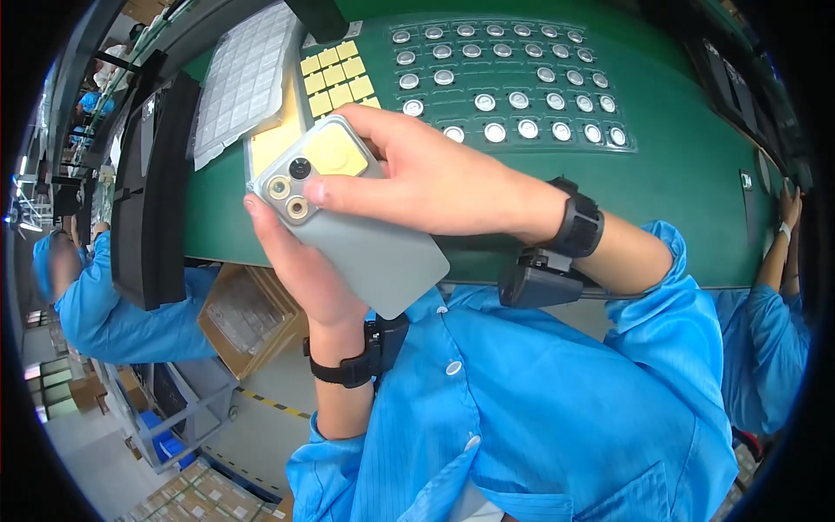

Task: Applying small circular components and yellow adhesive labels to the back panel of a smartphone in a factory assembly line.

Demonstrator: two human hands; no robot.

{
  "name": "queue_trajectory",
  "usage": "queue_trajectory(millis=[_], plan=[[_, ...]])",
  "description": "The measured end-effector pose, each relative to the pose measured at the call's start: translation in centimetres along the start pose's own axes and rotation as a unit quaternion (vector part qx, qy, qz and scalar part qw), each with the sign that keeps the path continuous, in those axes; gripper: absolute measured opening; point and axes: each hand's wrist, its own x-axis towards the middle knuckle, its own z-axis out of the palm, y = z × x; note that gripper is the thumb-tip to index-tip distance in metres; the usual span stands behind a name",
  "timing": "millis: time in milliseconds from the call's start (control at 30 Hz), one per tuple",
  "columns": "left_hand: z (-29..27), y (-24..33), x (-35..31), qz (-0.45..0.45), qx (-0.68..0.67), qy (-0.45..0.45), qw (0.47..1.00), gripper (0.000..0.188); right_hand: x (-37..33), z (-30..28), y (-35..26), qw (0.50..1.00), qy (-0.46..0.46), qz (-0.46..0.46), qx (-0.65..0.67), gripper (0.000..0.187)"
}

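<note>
A grey smartphone [374, 252] is held tilted over the near edge of the green bench, its back facing up. Two gold-ringed lenses and one dark lens sit at its upper left corner, and a yellow square pad [335, 152] lies beside them. My left hand [300, 270] supports the phone from below, its thumb at the edge near the lenses. My right hand [426, 178] is closed round the upper end, thumb pressed beside the lenses and fingers over the top edge. The undersides of both hands' grips are hidden.
Several yellow squares [337, 76] lie on the green bench [687, 174]. A clear tray [635, 139] holds rows of round silver parts. White blister trays [239, 83] are stacked at left. A cardboard box [248, 317] stands below. Co-workers in blue [139, 304] sit either side.
</note>
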Motion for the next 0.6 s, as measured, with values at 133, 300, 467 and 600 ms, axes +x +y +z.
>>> queue_trajectory(millis=[133, 300, 467, 600], plan=[[-0.3, 0.0, -0.3, 0.016, -0.007, -0.015, 1.0, 0.056, 0.2, 0.8, 0.6, 0.998, 0.029, -0.014, 0.056, 0.038], [-1.3, 0.6, -0.4, 0.008, -0.014, -0.051, 0.999, 0.057, -0.2, 0.7, -0.1, 0.996, -0.01, -0.017, 0.091, 0.034], [-0.7, 0.3, -0.2, -0.009, -0.014, -0.002, 1.0, 0.057, -0.1, 0.1, -0.5, 0.995, 0.031, 0.022, 0.097, 0.036], [-0.9, 0.1, 0.0, -0.022, 0.017, -0.006, 1.0, 0.061, -0.1, -0.1, -1.2, 0.991, 0.067, 0.032, 0.108, 0.043]])
